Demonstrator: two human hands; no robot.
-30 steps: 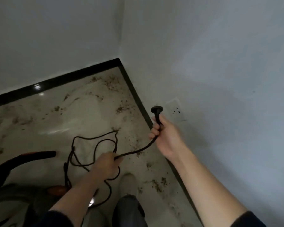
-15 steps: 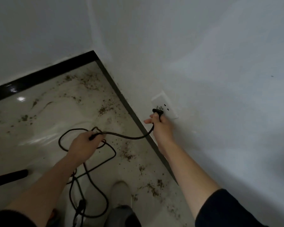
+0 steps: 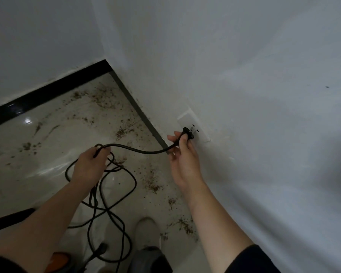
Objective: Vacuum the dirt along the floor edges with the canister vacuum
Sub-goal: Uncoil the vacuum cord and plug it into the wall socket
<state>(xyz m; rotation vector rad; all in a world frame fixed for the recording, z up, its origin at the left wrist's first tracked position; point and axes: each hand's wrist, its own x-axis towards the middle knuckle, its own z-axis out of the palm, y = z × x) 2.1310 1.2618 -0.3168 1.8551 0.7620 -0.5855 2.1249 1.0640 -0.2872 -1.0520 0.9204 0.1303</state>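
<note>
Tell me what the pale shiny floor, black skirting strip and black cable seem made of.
Pale shiny floor: probably polished stone or glazed tile; it mirrors the lights.
Black skirting strip: glossy, perhaps tile or lacquered board; it shows a highlight.
Black cable: matt rubber or plastic sheath; it bends in loose loops.

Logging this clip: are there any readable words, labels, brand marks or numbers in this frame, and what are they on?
No readable text anywhere in this frame.
Wall outlet: plain white faceplate, only slots, no lettering.
Plug, pinched by the right hand: black, too small to show any marking.
Cord, gripped by the left hand: no print visible.
Vacuum at the bottom edge: blurred, no legible label.
</note>
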